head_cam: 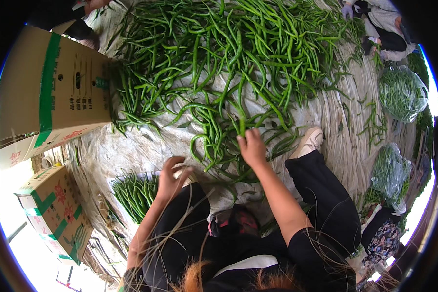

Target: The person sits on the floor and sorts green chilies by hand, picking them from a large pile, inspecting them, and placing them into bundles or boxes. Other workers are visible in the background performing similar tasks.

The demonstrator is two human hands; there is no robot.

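Long green chili peppers (pixel 219 47) lie in a wide heap on a pale woven plastic sheet (pixel 127 157). My right hand (pixel 252 146) is closed on the end of a green chili pepper (pixel 242 122), over the near part of the heap. Beside it on the left lies a smaller bunch of peppers (pixel 211 135). My left hand (pixel 171 179) is above my left shoe, its fingers apart and nothing seen in them. Just left of that hand, peppers laid side by side (pixel 135 193) fill a shallow holder with a white liner.
A tall cardboard box (pixel 25 84) with green tape stands at the left, a smaller taped box (pixel 58 215) below it. Clear plastic bags of peppers (pixel 403 93) (pixel 388 173) stand at the right. Parts of other people show at the upper left, upper right (pixel 383 29) and lower right.
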